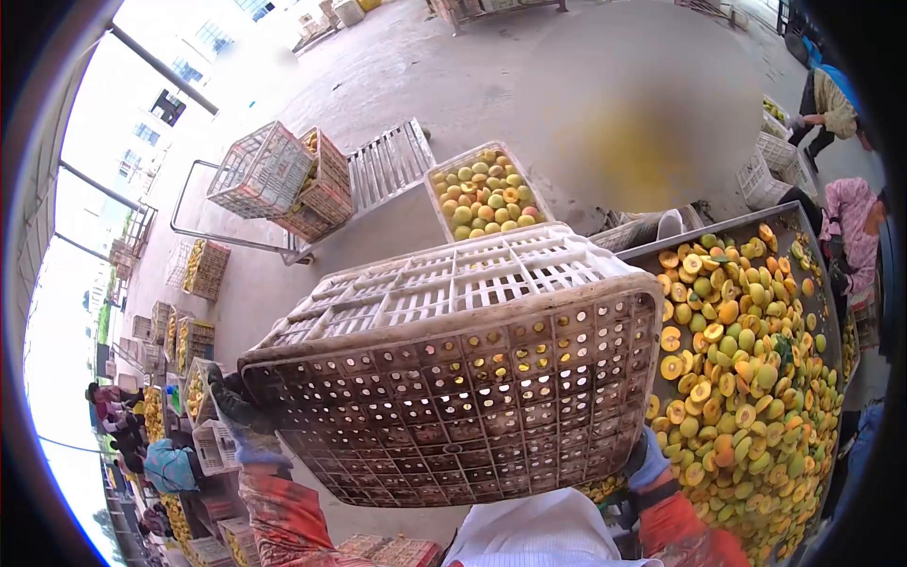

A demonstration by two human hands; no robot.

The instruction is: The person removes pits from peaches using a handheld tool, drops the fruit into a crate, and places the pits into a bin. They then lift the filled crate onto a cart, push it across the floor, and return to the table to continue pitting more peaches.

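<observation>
A large white plastic crate [453, 397], its perforated bottom stained dark, is held up in front of me, tilted so the underside faces me. My left hand [248, 416], in a dark and blue glove, grips its left end. At the lower right corner my right hand [648, 463], in a blue glove, holds the crate; its fingers are partly hidden behind it. To the right, a metal-edged table [723, 227] bears a big heap of halved and whole yellow-green fruit [746, 378]. The crate's inside cannot be seen.
Beyond the crate stands a crate of whole fruit [484, 194], beside a slatted metal rack [389, 165] and a cart with stacked crates [265, 170]. Co-workers sit at the right [850, 227] and far left [113, 402]. More filled crates [194, 345] line the left.
</observation>
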